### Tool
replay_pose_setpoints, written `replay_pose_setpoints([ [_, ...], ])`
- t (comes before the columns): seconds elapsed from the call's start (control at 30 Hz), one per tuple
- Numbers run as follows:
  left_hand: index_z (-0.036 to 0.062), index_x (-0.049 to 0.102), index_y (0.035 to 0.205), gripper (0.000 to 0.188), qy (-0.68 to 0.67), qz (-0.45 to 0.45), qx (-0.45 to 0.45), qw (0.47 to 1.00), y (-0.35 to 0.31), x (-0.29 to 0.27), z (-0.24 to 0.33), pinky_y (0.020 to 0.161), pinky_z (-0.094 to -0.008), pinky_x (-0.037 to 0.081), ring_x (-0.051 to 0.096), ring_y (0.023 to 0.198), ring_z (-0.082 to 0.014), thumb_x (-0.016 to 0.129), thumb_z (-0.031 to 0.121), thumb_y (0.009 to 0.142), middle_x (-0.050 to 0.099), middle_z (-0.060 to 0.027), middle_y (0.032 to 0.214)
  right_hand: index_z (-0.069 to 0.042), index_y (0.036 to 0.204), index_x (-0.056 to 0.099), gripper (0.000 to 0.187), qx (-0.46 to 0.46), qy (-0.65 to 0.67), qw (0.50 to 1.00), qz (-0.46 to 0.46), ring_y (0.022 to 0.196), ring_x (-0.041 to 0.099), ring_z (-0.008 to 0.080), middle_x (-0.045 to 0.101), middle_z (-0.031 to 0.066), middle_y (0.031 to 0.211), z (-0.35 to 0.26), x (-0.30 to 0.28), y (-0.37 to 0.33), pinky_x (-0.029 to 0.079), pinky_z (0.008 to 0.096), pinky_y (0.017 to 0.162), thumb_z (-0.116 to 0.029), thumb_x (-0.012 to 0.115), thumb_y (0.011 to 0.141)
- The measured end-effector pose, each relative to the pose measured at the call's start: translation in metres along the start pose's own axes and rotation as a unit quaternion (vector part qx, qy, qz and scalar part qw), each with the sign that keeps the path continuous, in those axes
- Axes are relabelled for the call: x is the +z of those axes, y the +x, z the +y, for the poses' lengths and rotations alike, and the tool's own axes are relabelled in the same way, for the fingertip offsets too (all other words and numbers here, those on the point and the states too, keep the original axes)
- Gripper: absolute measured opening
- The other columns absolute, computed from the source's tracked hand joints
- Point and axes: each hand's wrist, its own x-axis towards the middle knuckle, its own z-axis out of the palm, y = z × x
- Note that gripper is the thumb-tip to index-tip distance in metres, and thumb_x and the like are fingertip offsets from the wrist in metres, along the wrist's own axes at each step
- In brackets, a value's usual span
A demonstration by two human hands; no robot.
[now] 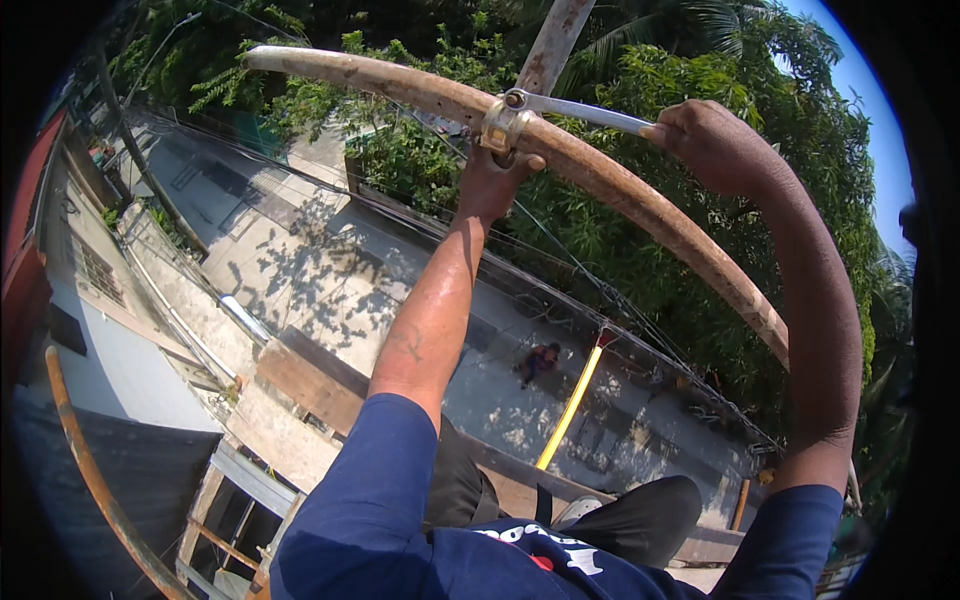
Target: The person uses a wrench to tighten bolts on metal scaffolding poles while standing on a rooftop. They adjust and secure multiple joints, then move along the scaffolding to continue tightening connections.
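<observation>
A rusty, pale-coated scaffold pipe (650, 200) runs across in front of me, bowed by the lens. A metal scaffold clamp (497, 130) sits around it where an upright pipe (552, 50) meets it. My left hand (490, 182) reaches up and is closed on the clamp's underside, its thumb by the pipe; some fingers are hidden. In my right hand (715, 145), closed in a fist, is the end of a silver wrench (590, 112). The wrench's other end is on the bolt (515, 99) at the top of the clamp.
Far below lies a paved street (330, 250) with a person (540, 363) on it. A yellow pole-like length (570, 408) slants down there. Wooden planks (310, 382) and a rusty pipe (90, 470) are at left. Cables (600, 285) and trees (700, 70) stand beyond the scaffold pipe.
</observation>
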Motion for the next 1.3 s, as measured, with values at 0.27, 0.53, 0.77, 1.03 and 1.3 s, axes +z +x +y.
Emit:
replay_pose_setpoints([
  [0.27, 0.0045, 0.040, 0.144, 0.105, -0.017, -0.003, 0.022, 1.000, 0.002, 0.002, -0.006, 0.097, -0.0432, 0.050, 0.062, 0.116, -0.0316, 0.084, 0.062, 0.068, 0.058, -0.0164, 0.131, -0.005, 0.097, 0.070, 0.040, -0.119, -0.295, 0.945, -0.080, 0.073, 0.065, 0.0255, 0.064, 0.0133, 0.075, 0.007, -0.032, 0.058, 0.054, 0.0478, 0.069, -0.042, 0.055, 0.102],
  [0.53, 0.0037, 0.041, 0.143, 0.104, -0.037, -0.045, 0.021, 0.998, 0.005, -0.002, 0.005, 0.102, -0.0416, 0.047, 0.060, 0.120, -0.0300, 0.085, 0.061, 0.068, 0.059, -0.0164, 0.131, -0.003, 0.100, 0.067, 0.038, -0.041, -0.194, 0.976, 0.091, 0.066, 0.067, 0.0230, 0.065, 0.0116, 0.073, -0.008, -0.003, 0.005, 0.056, 0.0424, 0.061, -0.036, 0.050, 0.105],
  [0.77, 0.0004, 0.041, 0.141, 0.110, -0.051, -0.013, 0.016, 0.998, 0.003, 0.001, -0.003, 0.101, -0.0444, 0.049, 0.059, 0.122, -0.0329, 0.086, 0.065, 0.064, 0.058, -0.0202, 0.131, 0.001, 0.097, 0.061, 0.025, 0.051, 0.054, 0.971, -0.226, 0.038, 0.055, 0.0117, 0.053, 0.0024, 0.053, 0.011, -0.043, 0.032, 0.045, 0.0282, 0.033, -0.024, 0.060, 0.096],
  [1.03, -0.0023, 0.040, 0.141, 0.127, 0.015, 0.000, 0.050, 0.999, 0.001, -0.001, -0.001, 0.096, -0.0453, 0.053, 0.063, 0.116, -0.0339, 0.081, 0.080, 0.054, 0.063, -0.0206, 0.124, -0.001, 0.110, 0.055, 0.046, -0.011, 0.214, 0.957, -0.197, 0.038, 0.041, 0.0056, 0.047, -0.0003, 0.065, 0.040, -0.029, 0.025, 0.036, 0.0225, 0.034, -0.034, 0.067, 0.079],
  [1.3, -0.0002, 0.042, 0.144, 0.089, 0.002, -0.027, -0.005, 1.000, -0.006, -0.002, 0.019, 0.097, -0.0327, 0.049, 0.061, 0.114, -0.0201, 0.086, 0.036, 0.076, 0.062, -0.0127, 0.129, 0.000, 0.119, 0.052, 0.058, -0.038, 0.226, 0.961, -0.153, 0.042, 0.041, 0.0026, 0.049, 0.0009, 0.076, 0.056, -0.001, 0.014, 0.037, 0.0213, 0.035, -0.043, 0.068, 0.083],
])
